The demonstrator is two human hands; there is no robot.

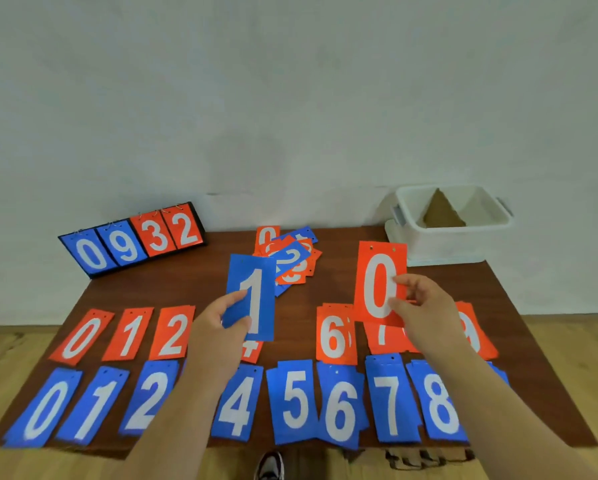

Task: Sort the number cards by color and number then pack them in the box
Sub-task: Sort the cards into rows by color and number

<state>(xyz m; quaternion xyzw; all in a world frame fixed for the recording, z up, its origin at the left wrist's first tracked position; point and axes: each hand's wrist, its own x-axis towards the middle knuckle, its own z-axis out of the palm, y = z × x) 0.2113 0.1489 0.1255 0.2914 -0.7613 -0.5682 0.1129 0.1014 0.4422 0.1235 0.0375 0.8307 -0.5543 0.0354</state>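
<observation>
A blue 1 card [252, 289] is being pinched by the left hand [221, 323], and a red 0 card [377, 271] by the right hand [425, 306]. A loose pile [292, 258] is lying beyond and between them. Red and blue rows [294, 400] are lying beneath both wrists. The white box [453, 220] is sitting beyond the right hand.

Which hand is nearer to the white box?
Right. The right hand, pinching the red 0 card, is before the white box; the left hand, holding the blue 1 card, is farther left.
</observation>
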